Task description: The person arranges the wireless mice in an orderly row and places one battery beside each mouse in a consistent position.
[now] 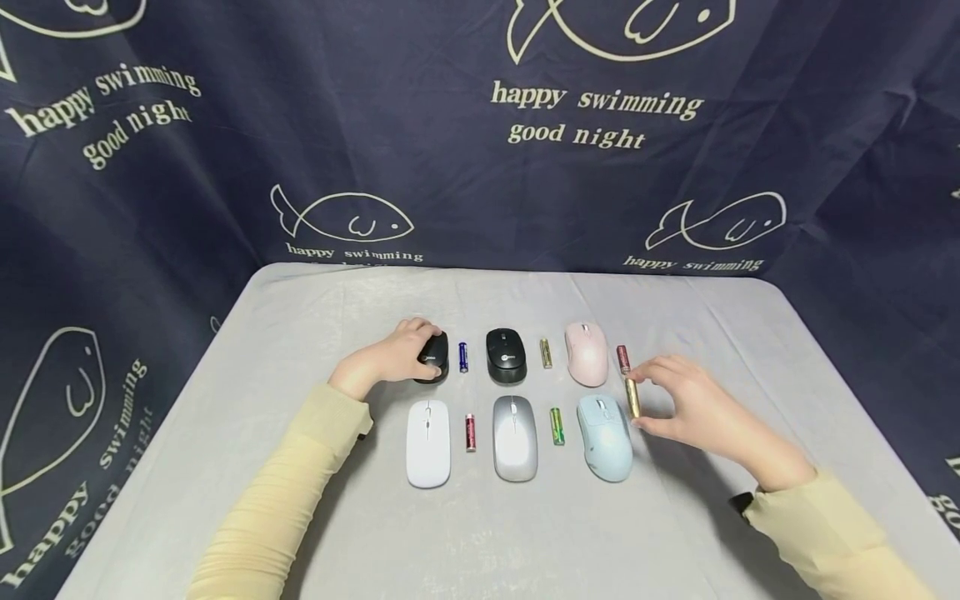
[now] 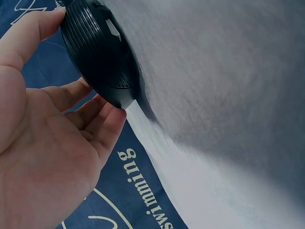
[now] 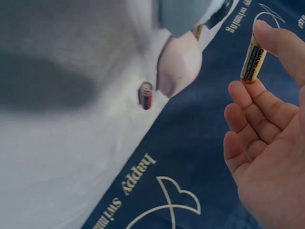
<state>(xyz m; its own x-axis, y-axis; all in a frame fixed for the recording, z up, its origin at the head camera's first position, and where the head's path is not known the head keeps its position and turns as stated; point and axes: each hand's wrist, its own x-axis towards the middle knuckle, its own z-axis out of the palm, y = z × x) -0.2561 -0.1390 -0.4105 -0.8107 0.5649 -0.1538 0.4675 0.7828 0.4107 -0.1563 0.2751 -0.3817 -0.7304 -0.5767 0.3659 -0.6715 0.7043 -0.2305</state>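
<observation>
At the back left of the group, my left hand (image 1: 396,352) grips a black mouse (image 1: 435,354). The left wrist view shows the thumb on one end of this ribbed black mouse (image 2: 97,52) and the fingertips on the other. On the right, my right hand (image 1: 693,408) pinches a gold battery (image 1: 633,397) between thumb and finger, beside the light blue mouse (image 1: 606,437). Held by its ends, the battery (image 3: 253,62) shows dark lettering in the right wrist view. A dark red battery (image 1: 623,358) lies on the table just beyond it.
A second black mouse (image 1: 506,356), a pink mouse (image 1: 587,354), a white mouse (image 1: 428,443) and a silver mouse (image 1: 515,438) stand in two rows. Between them lie blue (image 1: 462,357), gold (image 1: 546,353), red (image 1: 470,432) and green (image 1: 557,426) batteries. A navy curtain (image 1: 465,167) hangs behind.
</observation>
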